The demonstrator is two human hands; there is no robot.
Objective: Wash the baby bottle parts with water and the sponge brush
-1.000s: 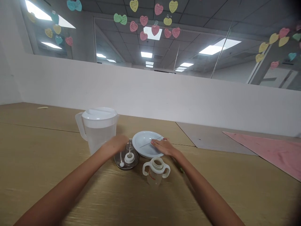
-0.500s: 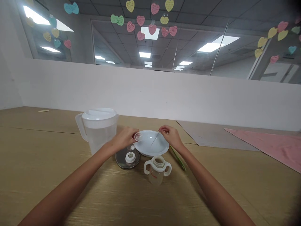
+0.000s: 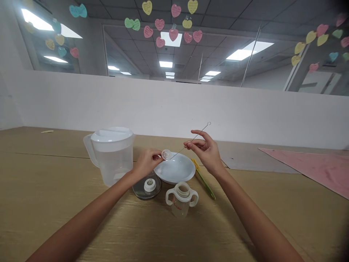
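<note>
Between my left hand's (image 3: 148, 161) thumb and fingers is a small round clear plastic piece (image 3: 166, 154), its round face turned toward me. My right hand (image 3: 205, 149) pinches a thin wire rod (image 3: 200, 132) with a small loop at its upper end. The rod slants down to the left, its lower end close to the plastic piece; whether they touch I cannot tell. Under both hands sits a white bowl (image 3: 177, 176). In front of it a two-handled baby bottle (image 3: 181, 203) stands upright with its top uncovered. A white bottle collar (image 3: 149, 185) lies on a metal tray (image 3: 144, 196).
A lidded clear pitcher (image 3: 116, 160) with liquid in it stands at the left. Right of the bowl lies a green-handled brush (image 3: 205, 183) with a yellow head. A pink cloth (image 3: 311, 165) covers part of the far right, and a white wall (image 3: 163, 105) rises behind the table.
My right hand has risen and moved right, lifting the wire rod out over the bowl so that its looped end shows. My left hand has shifted slightly, still holding the clear piece.
</note>
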